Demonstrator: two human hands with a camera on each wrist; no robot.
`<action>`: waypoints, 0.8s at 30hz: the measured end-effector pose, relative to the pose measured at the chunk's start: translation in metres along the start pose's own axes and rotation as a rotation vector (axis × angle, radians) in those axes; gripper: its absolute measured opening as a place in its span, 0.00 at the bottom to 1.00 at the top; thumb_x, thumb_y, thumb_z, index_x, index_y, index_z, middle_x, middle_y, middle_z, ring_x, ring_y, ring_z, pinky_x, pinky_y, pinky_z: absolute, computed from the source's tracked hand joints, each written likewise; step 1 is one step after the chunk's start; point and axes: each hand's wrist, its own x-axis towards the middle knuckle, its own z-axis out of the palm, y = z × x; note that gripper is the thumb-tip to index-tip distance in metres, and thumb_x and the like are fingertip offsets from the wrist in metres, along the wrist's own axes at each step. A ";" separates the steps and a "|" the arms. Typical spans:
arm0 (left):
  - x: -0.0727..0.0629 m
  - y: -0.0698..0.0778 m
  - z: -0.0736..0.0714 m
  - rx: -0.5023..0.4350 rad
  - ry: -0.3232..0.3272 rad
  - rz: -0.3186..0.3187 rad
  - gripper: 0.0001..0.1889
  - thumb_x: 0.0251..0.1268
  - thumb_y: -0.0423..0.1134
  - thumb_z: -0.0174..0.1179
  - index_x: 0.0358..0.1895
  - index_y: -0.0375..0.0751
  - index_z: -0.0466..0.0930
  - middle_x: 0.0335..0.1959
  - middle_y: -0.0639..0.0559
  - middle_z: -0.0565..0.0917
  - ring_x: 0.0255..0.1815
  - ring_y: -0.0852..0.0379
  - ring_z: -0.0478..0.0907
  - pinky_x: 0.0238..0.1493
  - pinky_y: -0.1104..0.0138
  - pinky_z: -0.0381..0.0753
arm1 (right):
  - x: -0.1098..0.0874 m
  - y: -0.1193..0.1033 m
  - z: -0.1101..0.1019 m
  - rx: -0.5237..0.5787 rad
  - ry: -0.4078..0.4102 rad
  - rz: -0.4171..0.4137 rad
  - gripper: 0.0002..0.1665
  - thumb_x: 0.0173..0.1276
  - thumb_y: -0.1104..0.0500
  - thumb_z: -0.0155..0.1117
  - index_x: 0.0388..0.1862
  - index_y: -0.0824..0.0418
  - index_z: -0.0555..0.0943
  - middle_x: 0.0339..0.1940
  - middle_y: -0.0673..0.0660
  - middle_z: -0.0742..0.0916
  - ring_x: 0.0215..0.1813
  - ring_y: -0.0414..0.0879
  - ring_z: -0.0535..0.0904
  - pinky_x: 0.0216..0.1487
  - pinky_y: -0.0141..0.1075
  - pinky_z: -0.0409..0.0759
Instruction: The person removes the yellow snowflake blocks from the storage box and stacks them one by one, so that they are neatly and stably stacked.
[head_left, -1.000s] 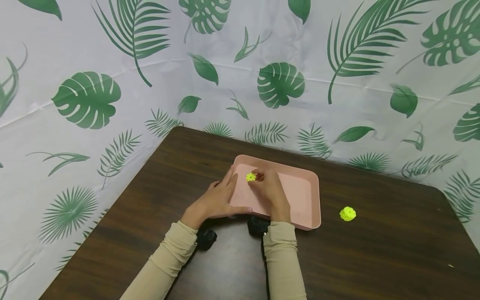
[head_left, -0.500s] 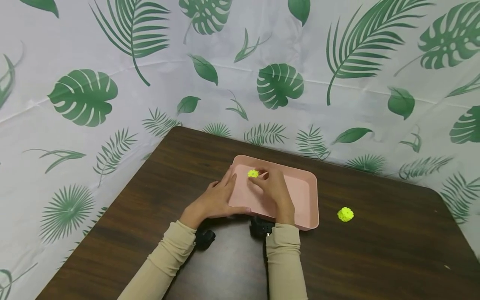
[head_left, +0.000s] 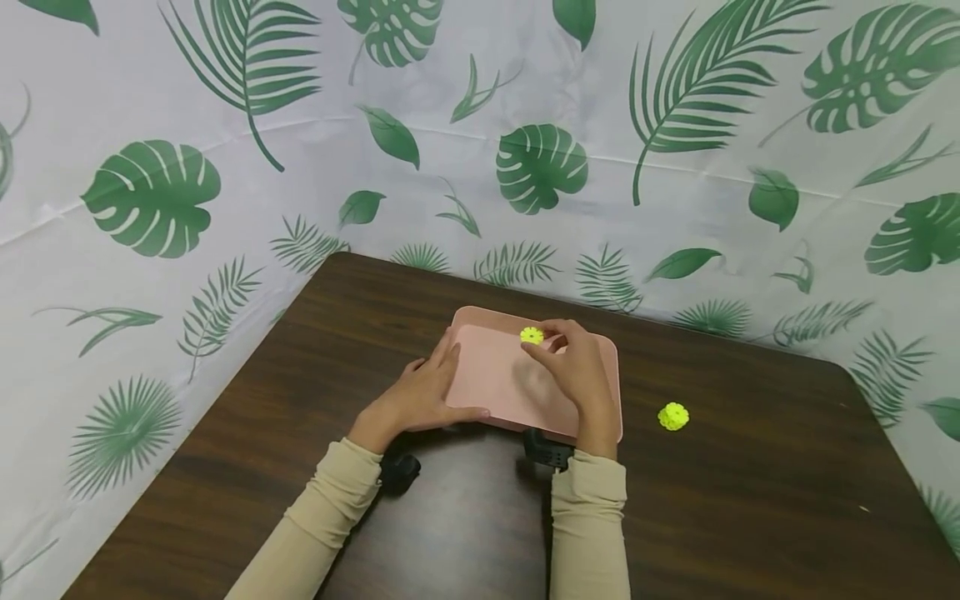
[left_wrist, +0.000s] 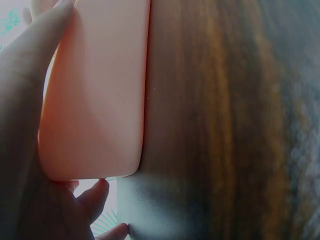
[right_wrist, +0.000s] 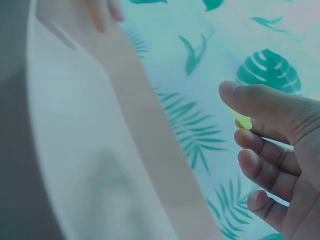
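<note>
A pink tray (head_left: 487, 392) lies on the dark wooden table (head_left: 750, 500), in front of a leaf-printed backdrop (head_left: 675, 125). A second yellow-green flower piece (head_left: 673, 416) sits on the table well apart from the tray's right edge. The left hand (head_left: 416, 398) grips the tray's near-left corner, fingers (left_wrist: 30, 65) along its outer wall and thumb along the near rim. The right hand (head_left: 577, 371) hovers above the tray's far side, its thumb and forefinger pinching a small yellow-green flower piece (head_left: 532, 335), the other fingers (right_wrist: 265, 170) loosely curled.
</note>
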 end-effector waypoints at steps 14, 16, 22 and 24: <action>0.000 0.000 -0.001 0.010 0.011 0.026 0.63 0.62 0.75 0.58 0.83 0.32 0.40 0.85 0.41 0.30 0.83 0.43 0.53 0.75 0.38 0.53 | -0.017 0.012 -0.034 -0.026 0.065 0.062 0.21 0.68 0.57 0.76 0.55 0.66 0.85 0.44 0.63 0.83 0.45 0.54 0.79 0.43 0.42 0.78; 0.000 0.001 -0.001 0.005 0.013 0.031 0.63 0.63 0.75 0.59 0.83 0.31 0.40 0.85 0.40 0.30 0.82 0.42 0.54 0.75 0.37 0.53 | -0.020 0.016 -0.040 -0.028 0.076 0.075 0.21 0.68 0.56 0.76 0.55 0.66 0.85 0.44 0.63 0.83 0.45 0.55 0.79 0.43 0.42 0.78; 0.000 0.002 -0.001 0.013 -0.006 0.012 0.64 0.62 0.77 0.57 0.84 0.33 0.38 0.85 0.43 0.28 0.83 0.43 0.52 0.76 0.38 0.52 | -0.029 0.027 -0.055 -0.052 0.108 0.113 0.22 0.69 0.54 0.75 0.56 0.65 0.84 0.43 0.62 0.82 0.44 0.54 0.77 0.44 0.43 0.77; 0.000 0.001 -0.001 0.012 -0.005 0.014 0.64 0.62 0.76 0.57 0.84 0.33 0.37 0.85 0.43 0.27 0.83 0.43 0.53 0.76 0.38 0.52 | -0.031 0.032 -0.059 -0.058 0.125 0.122 0.22 0.69 0.55 0.75 0.56 0.66 0.84 0.43 0.63 0.82 0.43 0.53 0.76 0.44 0.41 0.76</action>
